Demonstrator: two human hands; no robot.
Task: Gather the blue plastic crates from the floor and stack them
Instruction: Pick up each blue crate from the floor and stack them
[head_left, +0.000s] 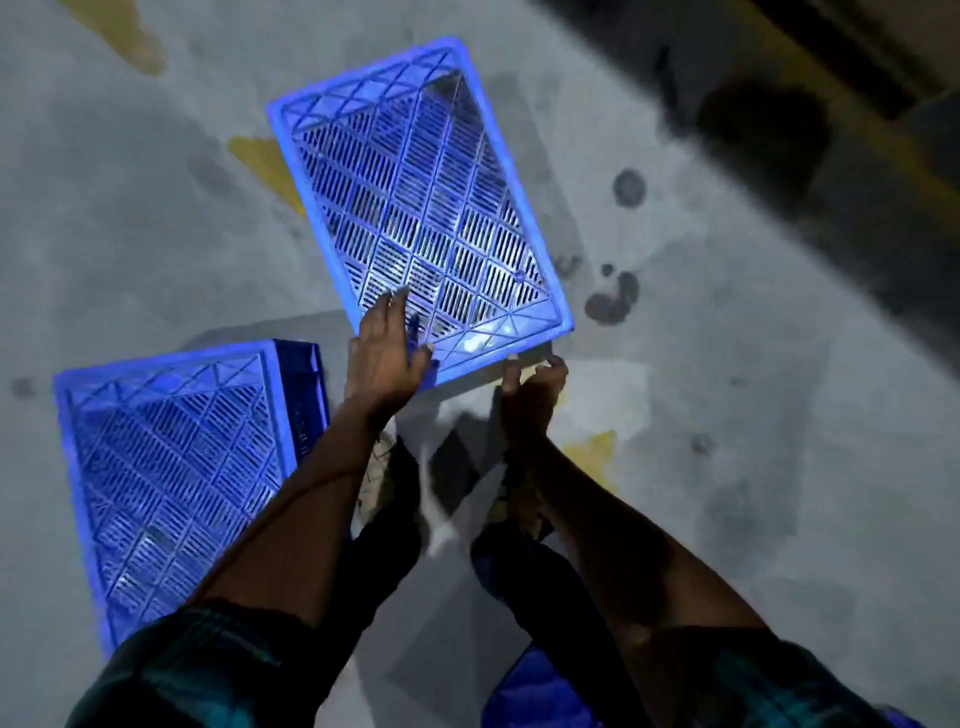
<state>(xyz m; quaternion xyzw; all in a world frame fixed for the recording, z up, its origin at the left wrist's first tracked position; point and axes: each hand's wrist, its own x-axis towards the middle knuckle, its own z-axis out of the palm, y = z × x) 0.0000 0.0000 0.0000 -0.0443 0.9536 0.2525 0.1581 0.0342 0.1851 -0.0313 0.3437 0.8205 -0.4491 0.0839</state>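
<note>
A blue plastic crate (415, 197) lies ahead of me on the grey floor, its slatted bottom facing up. My left hand (384, 348) rests flat on its near left corner, fingers straight and thumb along the rim. My right hand (532, 389) has its fingers curled at the crate's near edge, close to the right corner; whether it grips the rim is unclear. A second blue crate (171, 467) sits upside down at my lower left, apart from both hands.
The concrete floor (753, 389) is stained with dark spots and worn yellow paint. A dark strip (831, 156) runs across the upper right. My feet stand between the crates. A blue object (535, 691) shows at the bottom edge.
</note>
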